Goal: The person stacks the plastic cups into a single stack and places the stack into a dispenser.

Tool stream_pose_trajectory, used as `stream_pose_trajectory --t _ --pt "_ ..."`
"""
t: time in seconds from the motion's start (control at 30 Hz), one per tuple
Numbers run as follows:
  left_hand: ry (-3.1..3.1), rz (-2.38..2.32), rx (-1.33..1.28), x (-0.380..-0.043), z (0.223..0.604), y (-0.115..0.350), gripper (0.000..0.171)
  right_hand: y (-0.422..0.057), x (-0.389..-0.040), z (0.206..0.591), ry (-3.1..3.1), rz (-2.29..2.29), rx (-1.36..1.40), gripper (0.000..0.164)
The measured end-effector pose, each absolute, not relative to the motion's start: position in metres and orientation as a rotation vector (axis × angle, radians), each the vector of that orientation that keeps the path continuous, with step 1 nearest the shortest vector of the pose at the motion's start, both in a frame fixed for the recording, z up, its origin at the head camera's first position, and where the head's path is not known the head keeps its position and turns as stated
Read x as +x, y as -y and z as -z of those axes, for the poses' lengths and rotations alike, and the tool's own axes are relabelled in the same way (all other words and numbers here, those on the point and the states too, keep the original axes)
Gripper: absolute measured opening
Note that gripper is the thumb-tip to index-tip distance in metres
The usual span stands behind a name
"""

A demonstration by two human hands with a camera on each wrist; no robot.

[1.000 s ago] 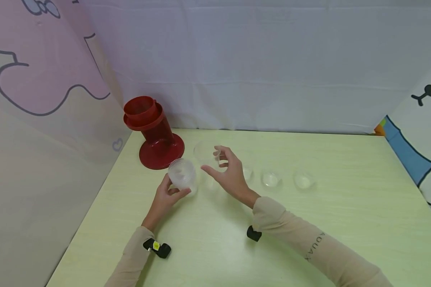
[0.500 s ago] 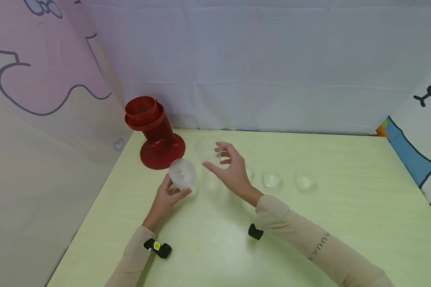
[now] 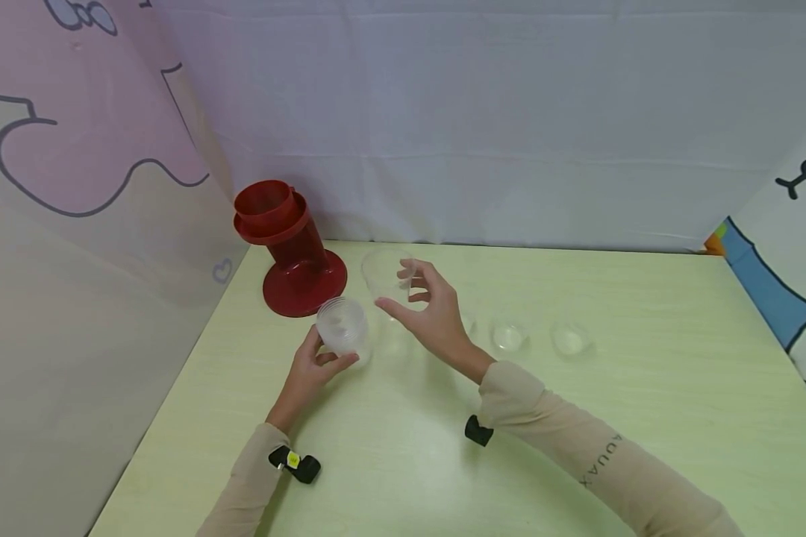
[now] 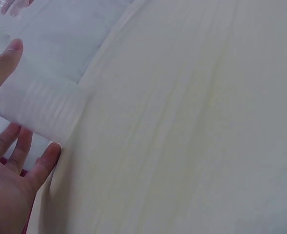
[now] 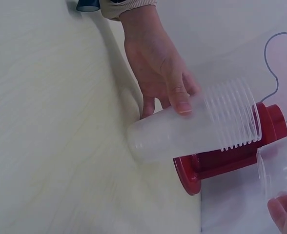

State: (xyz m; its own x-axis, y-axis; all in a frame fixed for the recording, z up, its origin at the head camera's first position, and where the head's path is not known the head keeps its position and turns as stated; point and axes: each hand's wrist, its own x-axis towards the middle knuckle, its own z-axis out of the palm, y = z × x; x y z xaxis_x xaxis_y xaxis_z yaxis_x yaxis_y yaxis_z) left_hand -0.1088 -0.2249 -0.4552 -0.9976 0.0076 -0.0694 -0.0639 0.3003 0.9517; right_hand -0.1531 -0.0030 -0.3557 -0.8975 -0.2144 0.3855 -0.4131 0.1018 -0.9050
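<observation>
While left hand [image 3: 307,375] grips, cup stack [image 3: 342,328] — upright, mouths up

"What are the stacked cups [image 3: 341,330] made of?"
"They look like shiny, see-through plastic."
"And the red stand [image 3: 290,253]?"
"Smooth, shiny plastic. The table [image 3: 403,462] looks like smooth wood, and the back sheet [image 3: 477,127] like dull, creased cloth."

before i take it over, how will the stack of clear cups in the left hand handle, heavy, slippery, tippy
The stack of cups is probably light for its size, as its walls look thin and see-through. It may tip easily if stood up and pushed near the top, being tall and narrower at the base. Its smooth-looking lower sides could be slippery.
</observation>
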Motion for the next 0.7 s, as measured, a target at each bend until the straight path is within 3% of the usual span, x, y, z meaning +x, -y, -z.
stream_pose_trajectory --t 0.7 --pt "-2.482 -1.811 -0.059 -0.109 0.455 0.226 0.077 0.010 -0.149 0.340 2.165 -1.937 0.712 0.055"
